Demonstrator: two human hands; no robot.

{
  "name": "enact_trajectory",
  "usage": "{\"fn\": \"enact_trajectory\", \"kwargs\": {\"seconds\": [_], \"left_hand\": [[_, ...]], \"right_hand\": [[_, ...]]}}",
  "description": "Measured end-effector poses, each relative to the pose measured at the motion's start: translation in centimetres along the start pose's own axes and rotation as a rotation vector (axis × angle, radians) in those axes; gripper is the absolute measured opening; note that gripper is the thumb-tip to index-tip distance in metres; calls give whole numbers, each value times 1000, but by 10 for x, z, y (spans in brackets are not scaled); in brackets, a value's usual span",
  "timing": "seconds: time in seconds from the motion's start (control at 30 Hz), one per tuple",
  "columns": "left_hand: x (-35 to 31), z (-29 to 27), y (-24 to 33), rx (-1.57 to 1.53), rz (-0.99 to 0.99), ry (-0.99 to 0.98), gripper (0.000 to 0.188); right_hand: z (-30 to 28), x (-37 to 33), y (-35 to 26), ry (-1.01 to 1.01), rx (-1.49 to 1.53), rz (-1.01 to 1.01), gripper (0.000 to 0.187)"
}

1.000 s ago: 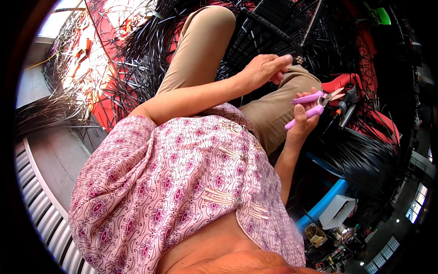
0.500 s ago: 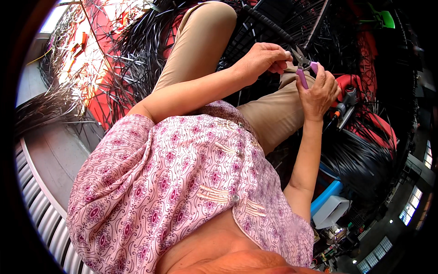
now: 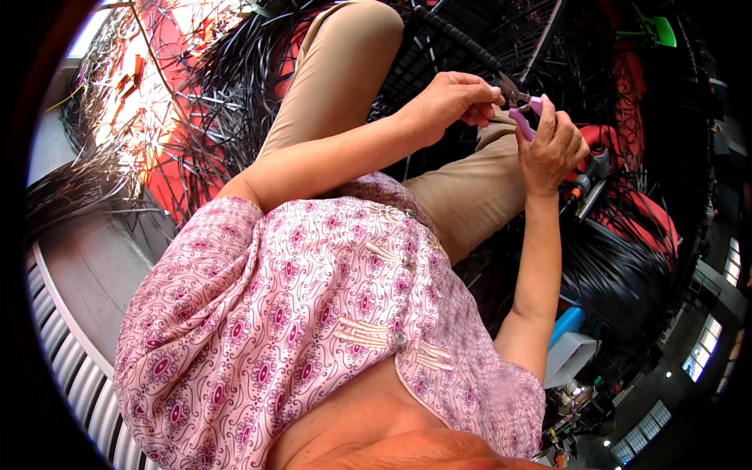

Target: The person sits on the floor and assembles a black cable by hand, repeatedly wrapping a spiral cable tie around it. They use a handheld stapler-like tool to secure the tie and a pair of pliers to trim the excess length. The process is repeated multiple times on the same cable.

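My right hand (image 3: 552, 153) grips a pair of snips (image 3: 526, 121) by their purple handles. The handles stand apart, and the metal blades point up and left toward my left fingertips. My left hand (image 3: 462, 102) is pinched shut at the thumb and forefinger, right beside the blades. What lies between those fingers is too small to make out. Just beyond both hands is a black woven strip frame (image 3: 446, 39) with loose dark strands around it.
Black strips (image 3: 243, 70) lie tangled over a red surface (image 3: 168, 188) on the left. A power tool (image 3: 595, 172) with an orange part sits right of my right hand. Dark strands (image 3: 619, 270) are bundled below it, near a white container (image 3: 570, 360). A green object (image 3: 664, 31) stands at far right.
My right hand has shifted slightly, tilting the snips so their blades sit closer to my left fingertips. My right forearm has swung a little to the right. My left hand has barely moved.
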State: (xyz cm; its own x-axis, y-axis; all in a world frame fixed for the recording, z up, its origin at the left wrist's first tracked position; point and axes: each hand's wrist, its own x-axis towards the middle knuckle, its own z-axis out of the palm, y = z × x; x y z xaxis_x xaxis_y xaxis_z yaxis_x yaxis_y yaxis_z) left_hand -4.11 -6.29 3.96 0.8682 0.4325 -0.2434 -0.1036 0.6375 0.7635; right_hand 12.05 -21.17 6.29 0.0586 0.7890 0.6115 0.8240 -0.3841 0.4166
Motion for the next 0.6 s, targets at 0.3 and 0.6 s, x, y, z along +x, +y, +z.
{"fn": "enact_trajectory", "kwargs": {"seconds": [0.3,0.6], "left_hand": [[-1,-1,-2,-4,-19,-11,24],[-1,-4,-5,-11,-30,-16,25]], "right_hand": [[8,1,1,76,-44,-21,51],[14,-2,6,115,-80,-41,50]]}}
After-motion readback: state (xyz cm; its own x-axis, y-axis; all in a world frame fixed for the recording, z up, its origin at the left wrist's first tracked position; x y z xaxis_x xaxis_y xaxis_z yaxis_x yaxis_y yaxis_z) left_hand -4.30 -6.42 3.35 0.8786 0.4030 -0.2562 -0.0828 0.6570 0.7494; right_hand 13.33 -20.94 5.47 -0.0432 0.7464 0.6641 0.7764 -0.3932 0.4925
